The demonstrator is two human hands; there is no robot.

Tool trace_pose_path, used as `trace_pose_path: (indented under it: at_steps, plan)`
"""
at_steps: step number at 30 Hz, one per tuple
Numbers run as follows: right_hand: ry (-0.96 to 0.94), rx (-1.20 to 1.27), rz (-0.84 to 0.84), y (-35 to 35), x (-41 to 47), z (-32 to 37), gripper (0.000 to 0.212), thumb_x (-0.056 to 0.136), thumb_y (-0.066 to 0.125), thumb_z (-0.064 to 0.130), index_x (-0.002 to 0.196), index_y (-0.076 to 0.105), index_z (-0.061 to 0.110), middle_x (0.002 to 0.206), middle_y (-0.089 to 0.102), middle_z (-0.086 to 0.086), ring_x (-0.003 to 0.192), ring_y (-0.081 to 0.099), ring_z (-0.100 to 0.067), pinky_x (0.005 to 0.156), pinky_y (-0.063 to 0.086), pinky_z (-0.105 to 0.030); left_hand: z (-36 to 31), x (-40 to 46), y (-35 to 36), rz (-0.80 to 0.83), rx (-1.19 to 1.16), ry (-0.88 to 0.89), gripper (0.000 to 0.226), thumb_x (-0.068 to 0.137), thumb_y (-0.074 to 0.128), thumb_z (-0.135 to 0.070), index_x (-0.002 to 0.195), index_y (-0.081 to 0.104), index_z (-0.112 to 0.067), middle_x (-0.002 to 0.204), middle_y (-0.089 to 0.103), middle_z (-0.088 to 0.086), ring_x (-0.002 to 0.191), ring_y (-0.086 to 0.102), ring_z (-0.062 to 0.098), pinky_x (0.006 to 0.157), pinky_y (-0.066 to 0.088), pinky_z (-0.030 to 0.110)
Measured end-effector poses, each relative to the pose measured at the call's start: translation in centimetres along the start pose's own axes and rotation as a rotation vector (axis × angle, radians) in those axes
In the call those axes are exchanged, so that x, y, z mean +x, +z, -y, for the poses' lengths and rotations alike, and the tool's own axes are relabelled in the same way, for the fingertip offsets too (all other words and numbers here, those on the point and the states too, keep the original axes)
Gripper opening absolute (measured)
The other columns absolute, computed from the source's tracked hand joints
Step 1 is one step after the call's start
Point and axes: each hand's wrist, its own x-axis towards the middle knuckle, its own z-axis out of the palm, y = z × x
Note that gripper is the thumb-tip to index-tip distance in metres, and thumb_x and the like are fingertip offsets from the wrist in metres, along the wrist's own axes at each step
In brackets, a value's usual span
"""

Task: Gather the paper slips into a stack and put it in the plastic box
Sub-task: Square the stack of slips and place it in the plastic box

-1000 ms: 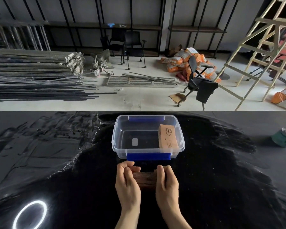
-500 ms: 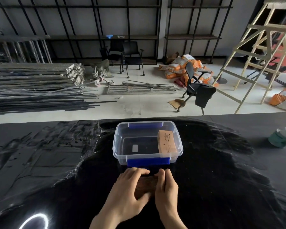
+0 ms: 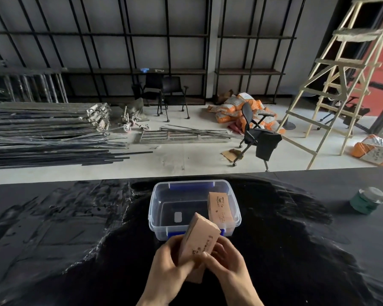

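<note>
A thick stack of tan paper slips [image 3: 198,239] is lifted off the black table, tilted with its far end up over the near wall of the clear plastic box [image 3: 155,208]. My left hand [image 3: 168,266] grips the stack's left side and my right hand [image 3: 227,259] holds its near right end. The box has blue clips and is open on top. Another tan stack of slips [image 3: 220,209] lies inside it along the right wall.
A green-banded glass jar [image 3: 366,200] stands on the black table [image 3: 75,239] at the far right. Beyond the table's far edge are metal bars, office chairs, orange sacks and a wooden ladder on the floor.
The stack lay flat on the table between my hands, squared up. Both hands have now lifted it and tipped it up toward the box.
</note>
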Motion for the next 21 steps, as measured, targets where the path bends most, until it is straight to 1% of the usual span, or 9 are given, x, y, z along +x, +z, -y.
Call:
trace_pose_path:
  at_steps: [3,7,10,13,15,17,18,19,21]
  plan:
    - [-0.009,0.006,0.013,0.0,0.4,0.8,0.055,0.078,0.085,0.020,0.129,0.066,0.009,0.110,0.079,-0.017,0.106,0.075,-0.033,0.089,0.060,-0.040,-0.6,0.1,0.4,0.012,-0.102,-0.068,0.043,0.070,0.092,-0.004,0.107,0.073,-0.018,0.097,0.084,0.000,0.093,0.079,0.012,0.076,0.063,0.023]
    - [0.002,-0.014,0.005,0.1,0.6,1.7,0.052,0.080,0.086,0.024,0.128,0.068,0.012,0.110,0.081,-0.014,0.107,0.076,-0.029,0.091,0.061,-0.042,-0.8,0.1,0.1,0.054,-0.186,-0.097,0.059,0.058,0.096,-0.030,0.112,0.075,-0.017,0.103,0.083,0.001,0.102,0.077,0.021,0.099,0.060,0.046]
    - [-0.029,-0.101,-0.003,0.4,0.5,1.8,0.036,0.092,0.077,0.013,0.127,0.068,0.013,0.107,0.081,-0.012,0.104,0.077,-0.028,0.088,0.062,-0.040,-1.2,0.0,-0.3,0.087,-0.273,-0.122,0.065,0.055,0.090,-0.042,0.112,0.075,-0.013,0.105,0.083,0.006,0.104,0.077,0.025,0.102,0.056,0.049]
    - [-0.057,-0.154,-0.033,1.0,0.5,2.1,0.033,0.095,0.072,0.007,0.128,0.068,0.011,0.103,0.082,-0.008,0.101,0.078,-0.024,0.085,0.063,-0.035,-1.7,0.1,-0.3,0.059,-0.254,-0.128,0.051,0.066,0.092,-0.031,0.110,0.074,-0.014,0.102,0.084,0.005,0.101,0.078,0.023,0.101,0.058,0.047]
    - [-0.095,-0.231,-0.059,1.5,0.7,2.2,0.031,0.095,0.072,0.007,0.125,0.070,0.015,0.101,0.083,-0.003,0.098,0.078,-0.019,0.086,0.064,-0.035,-2.0,0.2,-0.4,0.026,-0.279,-0.141,0.040,0.074,0.091,-0.020,0.110,0.075,-0.012,0.099,0.084,0.006,0.097,0.079,0.022,0.094,0.060,0.043]
    - [-0.224,-0.433,-0.148,1.6,1.1,2.0,0.029,0.095,0.074,0.013,0.122,0.071,0.023,0.100,0.081,0.004,0.094,0.077,-0.013,0.082,0.065,-0.036,-2.4,0.3,-0.7,-0.011,-0.336,-0.153,0.033,0.077,0.087,-0.012,0.107,0.076,-0.009,0.095,0.084,0.009,0.091,0.080,0.024,0.087,0.061,0.040]
    - [-0.326,-0.598,-0.207,1.6,1.3,1.9,0.030,0.095,0.074,0.018,0.124,0.070,0.026,0.105,0.078,0.008,0.096,0.074,-0.011,0.081,0.064,-0.035,-2.6,0.4,-1.0,-0.033,-0.364,-0.161,0.030,0.077,0.086,-0.012,0.105,0.076,-0.008,0.094,0.084,0.010,0.090,0.080,0.027,0.087,0.061,0.043]
    - [-0.426,-0.796,-0.238,1.4,1.6,1.8,0.034,0.094,0.073,0.023,0.127,0.068,0.027,0.113,0.073,0.012,0.103,0.070,-0.009,0.084,0.063,-0.034,-2.9,0.5,-1.3,-0.059,-0.389,-0.170,0.029,0.077,0.085,-0.013,0.105,0.077,-0.009,0.094,0.084,0.012,0.090,0.080,0.031,0.089,0.061,0.046]
    - [-0.543,-1.140,-0.184,1.1,2.2,1.7,0.044,0.094,0.062,0.035,0.137,0.061,0.026,0.129,0.067,0.008,0.123,0.060,-0.016,0.100,0.056,-0.040,-3.3,0.7,-1.9,-0.109,-0.421,-0.178,0.021,0.083,0.081,-0.013,0.104,0.077,-0.010,0.091,0.083,0.014,0.088,0.078,0.035,0.086,0.061,0.047]
